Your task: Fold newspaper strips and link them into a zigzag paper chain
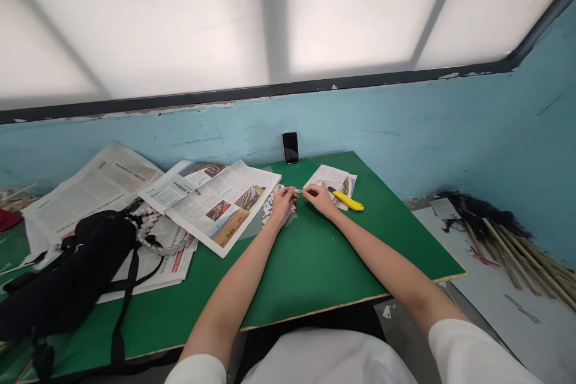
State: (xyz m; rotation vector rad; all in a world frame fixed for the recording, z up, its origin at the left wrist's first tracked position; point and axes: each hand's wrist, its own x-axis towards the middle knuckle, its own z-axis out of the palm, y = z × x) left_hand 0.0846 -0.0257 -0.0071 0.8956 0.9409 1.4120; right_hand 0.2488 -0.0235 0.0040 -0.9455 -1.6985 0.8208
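A small strip of folded paper point(299, 191) spans the gap between my two hands above the green table. My left hand point(283, 203) pinches one end of it, and the fingertips of my right hand point(318, 198) are closed on the other. Just left of my left hand, partly hidden by it, lies a pile of small folded paper pieces point(269, 207). Beyond my right hand are cut newspaper sheets point(327, 176). A yellow utility knife point(348, 200) rests partly on these sheets, near my right wrist.
A phone point(290, 147) leans upright against the blue wall. Large newspapers point(225, 204) cover the table's left half, with a black bag point(90, 264) and a folded-paper chain point(150, 234) on them. The green table point(310, 270) ends at right, with bamboo sticks point(517, 252) lying beyond.
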